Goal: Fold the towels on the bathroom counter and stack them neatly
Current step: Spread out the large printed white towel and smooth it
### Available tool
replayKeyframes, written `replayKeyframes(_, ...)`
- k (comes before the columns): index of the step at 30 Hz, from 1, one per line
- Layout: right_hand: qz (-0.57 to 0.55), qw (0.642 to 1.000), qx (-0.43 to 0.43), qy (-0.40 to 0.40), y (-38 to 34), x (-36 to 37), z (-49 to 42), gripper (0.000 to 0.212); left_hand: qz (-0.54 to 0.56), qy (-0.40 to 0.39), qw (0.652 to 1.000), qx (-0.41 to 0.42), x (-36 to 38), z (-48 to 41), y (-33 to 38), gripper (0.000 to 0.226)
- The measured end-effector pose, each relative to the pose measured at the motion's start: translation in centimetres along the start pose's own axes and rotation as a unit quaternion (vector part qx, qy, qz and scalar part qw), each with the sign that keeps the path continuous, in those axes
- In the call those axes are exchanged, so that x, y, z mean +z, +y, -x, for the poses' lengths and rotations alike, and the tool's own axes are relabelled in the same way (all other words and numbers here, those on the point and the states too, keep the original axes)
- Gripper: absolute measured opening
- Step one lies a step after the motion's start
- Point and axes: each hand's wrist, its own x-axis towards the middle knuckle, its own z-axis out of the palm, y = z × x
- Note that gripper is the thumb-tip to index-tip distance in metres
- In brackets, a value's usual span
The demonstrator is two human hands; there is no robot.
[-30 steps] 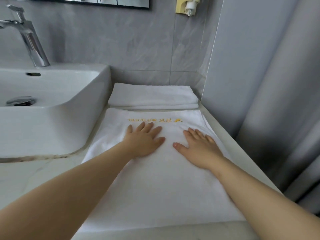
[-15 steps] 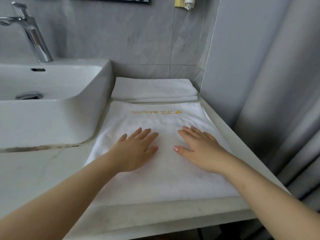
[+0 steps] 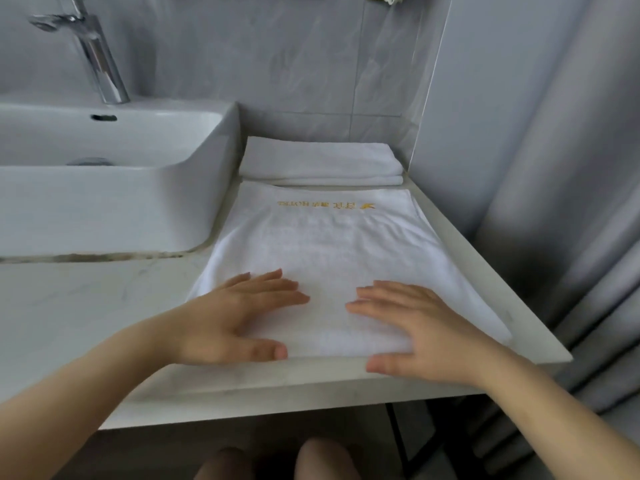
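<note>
Left hand [image 3: 239,317] and right hand [image 3: 419,330] press flat, fingers straight, on the white embroidered terry towel [image 3: 329,258]; folded white towel [image 3: 322,164] at twelve o'clock.

Your left hand [image 3: 239,317] and right hand [image 3: 415,327] lie flat on the near edge of the towel [image 3: 329,258], with a bare strip of towel between them. To the left, the desk [image 3: 86,306] is open up to the basin [image 3: 138,209], whose wall runs beside the towel's left edge. At the back, a folded stack [image 3: 322,164] sits against the tiled wall [image 3: 277,64]. On the right, a narrow desk margin ends near the curtain [image 3: 571,202].
</note>
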Motion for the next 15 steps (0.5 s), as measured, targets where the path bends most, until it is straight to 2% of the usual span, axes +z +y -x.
replayKeyframes(2,0.023,0.999,-0.028,0.009,-0.4,0.3,0.1,0.058,-0.078,0.001,0.997,0.005,0.3,0.1,0.2,0.059)
replayKeyframes(4,0.025,0.998,-0.029,0.048,-0.5,0.5,0.1,0.055,-0.131,0.046,0.990,0.008,0.8,0.2,0.8,0.064)
replayKeyframes(7,0.021,0.994,-0.032,0.103,-0.9,0.4,0.5,0.043,-0.188,0.141,0.969,0.072,1.0,0.7,1.5,0.052)
replayKeyframes(9,0.064,0.983,-0.065,0.161,-1.2,0.3,1.0,0.035,-0.216,0.172,0.955,0.108,0.8,1.0,1.9,0.042)
replayKeyframes(11,0.083,0.975,-0.081,0.190,-1.4,0.3,1.2,0.032,-0.220,0.164,0.954,0.125,0.8,1.4,1.6,0.035)
replayKeyframes(13,0.073,0.975,-0.075,0.196,-1.1,0.3,1.4,0.034,-0.194,0.134,0.964,0.119,0.2,1.8,1.0,0.051)
replayKeyframes(15,0.059,0.983,-0.039,0.167,-0.6,0.1,1.6,0.038,-0.162,0.109,0.978,0.077,-0.7,2.1,0.3,0.058)
